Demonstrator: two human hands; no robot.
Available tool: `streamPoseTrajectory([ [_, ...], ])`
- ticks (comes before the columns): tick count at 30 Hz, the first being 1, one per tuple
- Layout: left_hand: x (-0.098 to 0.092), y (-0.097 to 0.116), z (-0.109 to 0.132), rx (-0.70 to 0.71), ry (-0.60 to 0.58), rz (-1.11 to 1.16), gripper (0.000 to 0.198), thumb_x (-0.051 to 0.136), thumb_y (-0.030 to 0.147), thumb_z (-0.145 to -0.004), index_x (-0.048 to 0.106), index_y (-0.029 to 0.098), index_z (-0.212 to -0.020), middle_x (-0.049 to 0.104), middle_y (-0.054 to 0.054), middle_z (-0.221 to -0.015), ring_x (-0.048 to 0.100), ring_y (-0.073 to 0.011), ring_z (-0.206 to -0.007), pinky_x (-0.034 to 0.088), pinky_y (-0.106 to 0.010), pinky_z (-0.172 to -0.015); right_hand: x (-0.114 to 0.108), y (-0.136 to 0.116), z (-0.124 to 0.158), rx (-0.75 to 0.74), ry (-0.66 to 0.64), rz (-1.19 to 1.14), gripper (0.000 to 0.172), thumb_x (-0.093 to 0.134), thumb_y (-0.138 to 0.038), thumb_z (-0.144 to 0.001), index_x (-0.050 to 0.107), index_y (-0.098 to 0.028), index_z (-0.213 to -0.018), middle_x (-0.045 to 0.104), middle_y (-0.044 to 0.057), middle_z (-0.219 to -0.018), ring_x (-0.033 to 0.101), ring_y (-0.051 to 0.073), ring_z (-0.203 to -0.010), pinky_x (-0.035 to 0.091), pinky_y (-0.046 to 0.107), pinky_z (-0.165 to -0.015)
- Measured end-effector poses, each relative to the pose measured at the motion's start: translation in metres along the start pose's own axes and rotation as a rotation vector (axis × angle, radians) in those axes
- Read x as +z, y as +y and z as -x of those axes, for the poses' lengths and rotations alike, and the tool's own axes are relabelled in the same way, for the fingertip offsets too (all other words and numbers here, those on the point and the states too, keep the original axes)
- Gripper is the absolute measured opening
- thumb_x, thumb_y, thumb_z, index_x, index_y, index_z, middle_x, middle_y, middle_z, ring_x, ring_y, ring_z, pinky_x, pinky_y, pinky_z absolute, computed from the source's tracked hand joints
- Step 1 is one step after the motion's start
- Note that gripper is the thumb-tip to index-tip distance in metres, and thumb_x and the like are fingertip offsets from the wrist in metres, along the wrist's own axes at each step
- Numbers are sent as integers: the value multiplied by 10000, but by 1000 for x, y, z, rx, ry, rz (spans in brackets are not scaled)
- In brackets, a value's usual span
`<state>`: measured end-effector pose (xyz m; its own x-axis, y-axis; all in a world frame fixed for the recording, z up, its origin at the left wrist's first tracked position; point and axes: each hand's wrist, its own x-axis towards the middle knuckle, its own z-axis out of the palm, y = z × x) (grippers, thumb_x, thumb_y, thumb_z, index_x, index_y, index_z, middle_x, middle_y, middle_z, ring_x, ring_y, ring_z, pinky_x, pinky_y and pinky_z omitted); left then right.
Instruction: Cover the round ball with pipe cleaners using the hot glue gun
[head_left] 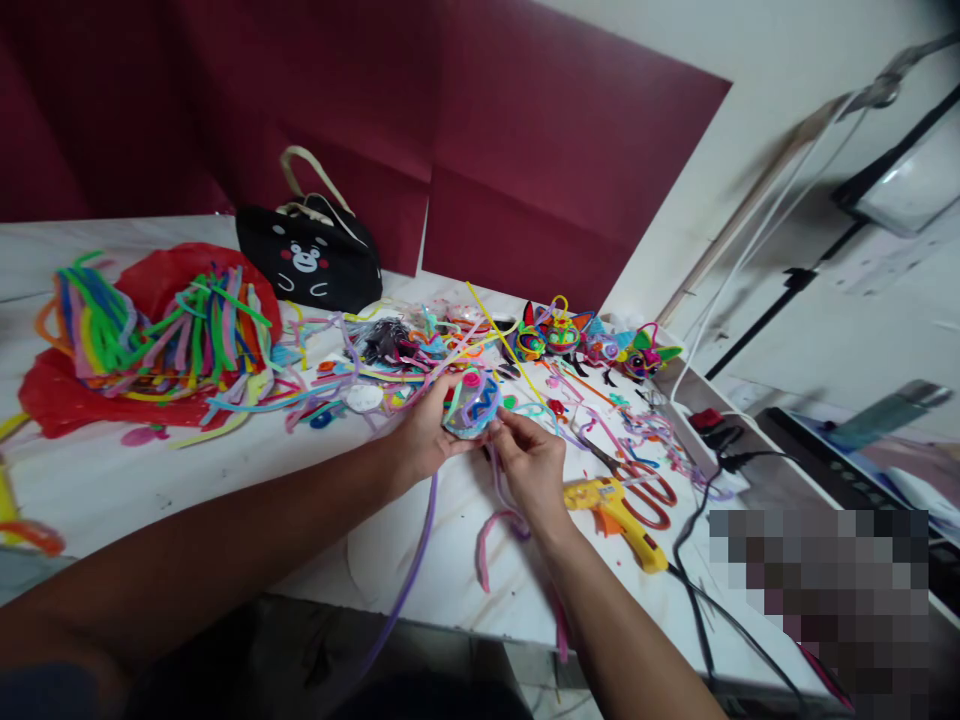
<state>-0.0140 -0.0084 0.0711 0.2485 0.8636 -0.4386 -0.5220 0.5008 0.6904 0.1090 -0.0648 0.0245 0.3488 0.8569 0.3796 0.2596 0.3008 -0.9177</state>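
My left hand is closed around a small rounded craft piece, covered in light blue and purple pipe cleaner with a dark blue zigzag and a pink coil on top. At its right side, the fingers of my right hand pinch a light purple pipe cleaner against the piece's lower edge. A longer purple pipe cleaner hangs below my left hand, past the table's front edge. Just right of my right hand lies a yellow glue gun, with orange-handled scissors behind it.
Bundles of coloured pipe cleaners lie on a red plastic bag at left. A black bag stands behind. Scraps cover the table's middle. Several finished colourful craft pieces sit at the back right. Black cables run along the right side.
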Motion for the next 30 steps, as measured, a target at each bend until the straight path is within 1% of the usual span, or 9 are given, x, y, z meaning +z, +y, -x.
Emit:
streamPoseTrajectory([
  [4,2,1,0,10,-13,13,195,642,329,-883,729,160,-927,743,-56,-715,683,-210,-551,595,-338,-571,2,-1,0,-21,15,-26,373,657,-380,-824,789,-109,-1044,697,22,-659,555,135,-549,499,267,-560],
  [8,0,0,1,20,-47,38,216,628,334,-893,732,151,-941,741,-64,-729,681,-206,-563,577,-313,-550,4,-2,2,-59,-6,-36,356,644,-381,-839,779,-124,-1045,684,19,-676,541,123,-539,487,250,-537],
  [11,-3,-1,2,27,-97,55,226,597,318,-913,738,145,-946,739,-72,-726,670,-194,-557,559,-288,-527,4,-4,4,-102,-12,-12,330,634,-352,-860,773,-121,-1048,684,25,-699,528,118,-542,477,245,-533],
  [14,-5,-1,4,59,-161,72,244,541,296,-948,738,153,-934,753,-81,-760,686,-197,-594,564,-281,-535,3,-7,6,-160,14,24,309,636,-309,-862,771,-118,-1064,676,31,-712,523,125,-565,473,256,-555],
  [17,-6,0,4,99,-214,100,255,493,248,-971,734,167,-957,771,-79,-819,724,-213,-699,603,-301,-620,3,-10,9,-280,43,94,274,624,-250,-872,773,-127,-1067,663,37,-714,543,140,-594,478,269,-582],
  [20,-6,1,4,132,-248,125,272,466,216,-980,731,166,-1019,777,-77,-843,739,-222,-776,623,-321,-705,3,-10,10,-480,90,213,284,569,-172,-920,739,-125,-1143,660,49,-732,565,147,-598,488,269,-574],
  [22,-5,2,5,171,-267,156,287,450,193,-981,718,173,-1082,782,-67,-886,742,-213,-809,625,-320,-750,3,-10,11,-573,121,249,305,551,-136,-940,709,-143,-1200,670,57,-766,584,149,-615,503,267,-579],
  [26,-5,2,10,224,-324,254,322,435,141,-960,681,160,-1167,777,-73,-977,742,-205,-903,616,-323,-834,3,-12,13,-675,160,240,350,555,-99,-952,669,-190,-1270,668,52,-773,602,158,-636,511,273,-584],
  [30,-8,2,16,252,-360,260,341,507,136,-897,664,182,-1196,773,-70,-977,742,-220,-909,622,-331,-816,3,-17,16,-747,181,222,424,571,-58,-937,629,-199,-1333,677,52,-762,609,172,-653,509,285,-578],
])
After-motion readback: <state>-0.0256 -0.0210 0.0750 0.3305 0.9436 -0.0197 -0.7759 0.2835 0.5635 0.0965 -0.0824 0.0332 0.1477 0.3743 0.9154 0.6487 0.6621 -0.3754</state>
